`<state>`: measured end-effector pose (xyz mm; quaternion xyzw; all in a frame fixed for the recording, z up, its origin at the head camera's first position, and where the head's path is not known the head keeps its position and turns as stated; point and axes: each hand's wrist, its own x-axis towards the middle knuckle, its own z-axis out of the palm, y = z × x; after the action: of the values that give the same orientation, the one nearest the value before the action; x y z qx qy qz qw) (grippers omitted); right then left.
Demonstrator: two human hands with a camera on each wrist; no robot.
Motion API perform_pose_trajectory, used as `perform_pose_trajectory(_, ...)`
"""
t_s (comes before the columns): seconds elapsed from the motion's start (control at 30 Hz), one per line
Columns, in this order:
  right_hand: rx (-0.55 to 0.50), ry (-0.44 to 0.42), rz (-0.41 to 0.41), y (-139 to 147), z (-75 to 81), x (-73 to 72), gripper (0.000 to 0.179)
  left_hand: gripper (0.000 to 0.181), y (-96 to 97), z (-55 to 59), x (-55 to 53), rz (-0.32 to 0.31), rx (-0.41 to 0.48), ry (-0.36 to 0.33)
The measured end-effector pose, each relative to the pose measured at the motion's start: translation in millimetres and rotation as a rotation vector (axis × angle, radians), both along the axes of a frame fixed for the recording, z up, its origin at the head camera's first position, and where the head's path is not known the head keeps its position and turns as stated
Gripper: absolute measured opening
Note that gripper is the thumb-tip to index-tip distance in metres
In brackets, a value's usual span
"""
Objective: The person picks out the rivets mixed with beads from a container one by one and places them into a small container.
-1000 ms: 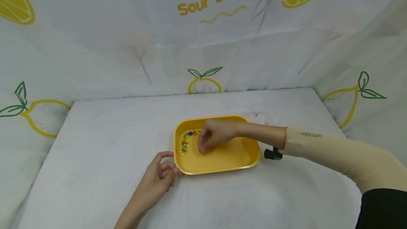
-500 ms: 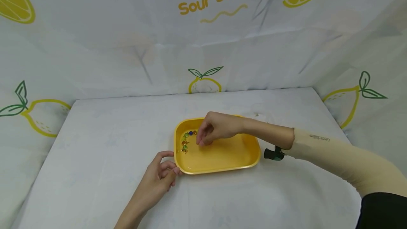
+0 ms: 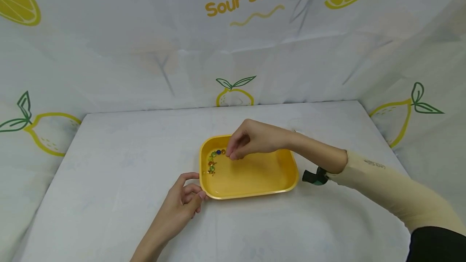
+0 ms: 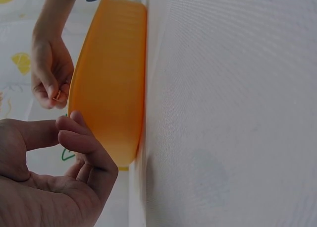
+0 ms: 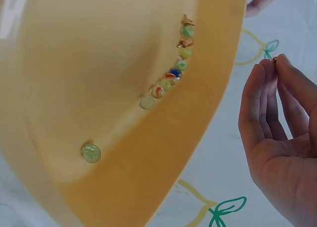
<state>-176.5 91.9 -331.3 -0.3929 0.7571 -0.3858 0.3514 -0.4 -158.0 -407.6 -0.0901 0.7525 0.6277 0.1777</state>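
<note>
A yellow tray (image 3: 251, 194) stands on the white-covered table. My left hand (image 3: 183, 201) holds its near left corner, bent fingers and thumb at the rim. Over the tray's far part, above its floor, is my right hand (image 3: 251, 138). Between its thumb and fingertips it pinches a tiny copper-coloured metal piece (image 4: 57, 95), mostly covered by the fingers. Inside the tray, a curved row of glass marbles and small gold-coloured pieces follows the left and far walls; a blue marble (image 5: 176, 73) is among them. One green marble (image 5: 91, 153) lies apart from the row.
A small shiny thing (image 3: 294, 131) lies on the table behind the tray's far right corner, partly hidden by the right forearm. A white cloth (image 3: 145, 72) printed with lemons hangs behind the table. A dark wrist camera (image 3: 314, 176) hangs under the right wrist.
My right hand has risen from the tray's floor and moved toward the far wall, its fingers still pinched together. The left hand and the tray have stayed in place.
</note>
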Motion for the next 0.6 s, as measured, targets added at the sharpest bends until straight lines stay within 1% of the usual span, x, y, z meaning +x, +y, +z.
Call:
perform_pose_trajectory(0.23,-0.014,0.023,-0.043,11.2,6.5,0.8,0.012,0.049,0.5,0.1,0.1,0.006,-0.006,-0.01)
perform_pose_trajectory(0.43,-0.037,0.072,-0.069,21.2,13.8,3.2,0.011,0.049,0.8,0.4,0.5,0.014,-0.013,-0.018)
perform_pose_trajectory(0.6,-0.044,0.089,-0.123,30.8,18.0,3.6,0.01,0.05,1.1,0.5,0.4,0.015,-0.011,-0.02)
